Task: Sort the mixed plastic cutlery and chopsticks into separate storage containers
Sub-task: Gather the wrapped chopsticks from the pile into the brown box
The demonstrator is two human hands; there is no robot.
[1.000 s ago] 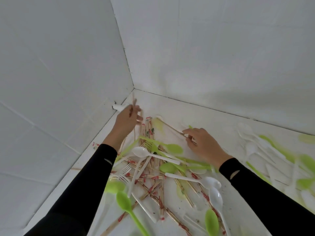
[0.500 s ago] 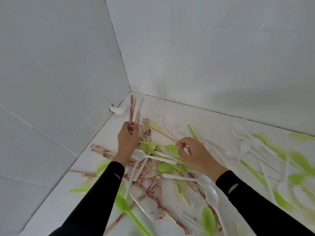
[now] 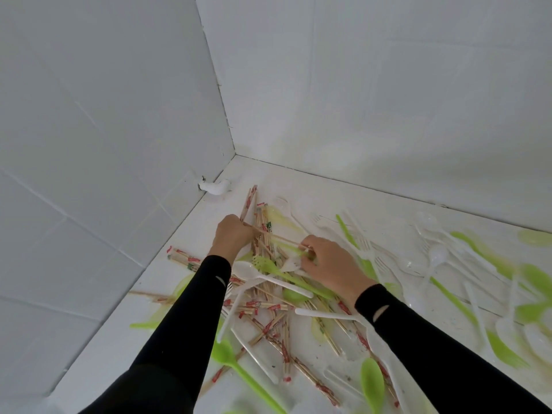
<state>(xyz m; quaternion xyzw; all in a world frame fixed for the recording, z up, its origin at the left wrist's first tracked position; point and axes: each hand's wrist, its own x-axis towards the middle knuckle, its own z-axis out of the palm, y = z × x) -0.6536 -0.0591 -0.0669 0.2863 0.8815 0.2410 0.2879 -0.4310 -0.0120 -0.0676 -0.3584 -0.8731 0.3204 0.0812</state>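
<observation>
Chopsticks at far left: some wrapped chopsticks [image 3: 182,256] lie alone on the table [image 3: 125,360], near the left wall, not collected.
Left hand: the left hand [image 3: 231,234] is clenched round a small bundle of chopsticks [image 3: 249,201]. Their ends stand out above the fist and point toward the corner.
Middle heap: under both forearms lies the mixed heap [image 3: 268,307]. Chopsticks cross there with a white spoon [image 3: 248,270], a green fork [image 3: 268,265] and some green spoons, nothing separated.
Right hand: the right hand [image 3: 328,264] pinches one thin chopstick [image 3: 280,238] between its fingertips. The far end of this stick reaches the left fist, so I judge it is being added to the bundle.
Right side: many white, clear and green forks and spoons [image 3: 433,258] are spread over the table, blurred from here and not grouped.
Containers: no storage container can be seen from this place.
Done so far: in my judgement only the bundle in the left hand is gathered. Nothing shows as put away.
Remaining: almost all of it. The other chopsticks are to be picked out, then the forks and the spoons, each kind to its own container.
</observation>
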